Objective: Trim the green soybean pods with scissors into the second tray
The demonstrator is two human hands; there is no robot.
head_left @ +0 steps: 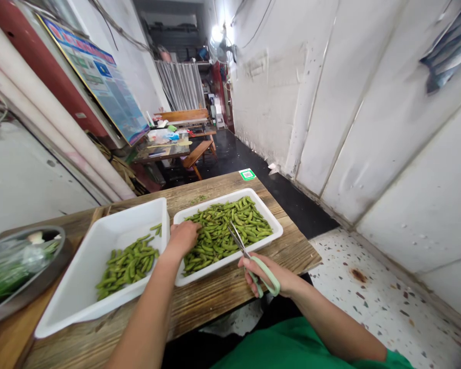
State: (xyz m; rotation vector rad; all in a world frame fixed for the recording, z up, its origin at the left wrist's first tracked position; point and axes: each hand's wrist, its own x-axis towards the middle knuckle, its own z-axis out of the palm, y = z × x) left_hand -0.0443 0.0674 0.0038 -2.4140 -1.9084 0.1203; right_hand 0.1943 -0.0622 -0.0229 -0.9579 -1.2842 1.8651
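A shallow white tray (277, 233) full of green soybean pods (230, 220) stands on the wooden table (211, 305). At its left edge my left hand (184, 238) reaches in among the pods, fingers curled together; its fingertips are partly hidden, so I cannot tell what they pinch. My right hand (267, 274) is closed around scissors (241, 243) with pale green handles. Their blades are slightly apart and point over the pods at the tray's near side. To the left, a deeper white tub (77, 287) holds a smaller heap of pods (128, 266).
At far left is a metal bowl (59, 256) of greens in clear plastic. A green QR-code card (247, 175) lies at the table's far corner, and small scraps (198, 199) lie behind the tray. Beyond stand a cluttered table (165, 148) and a wooden bench (197, 154). A white wall (276, 102) runs along the right.
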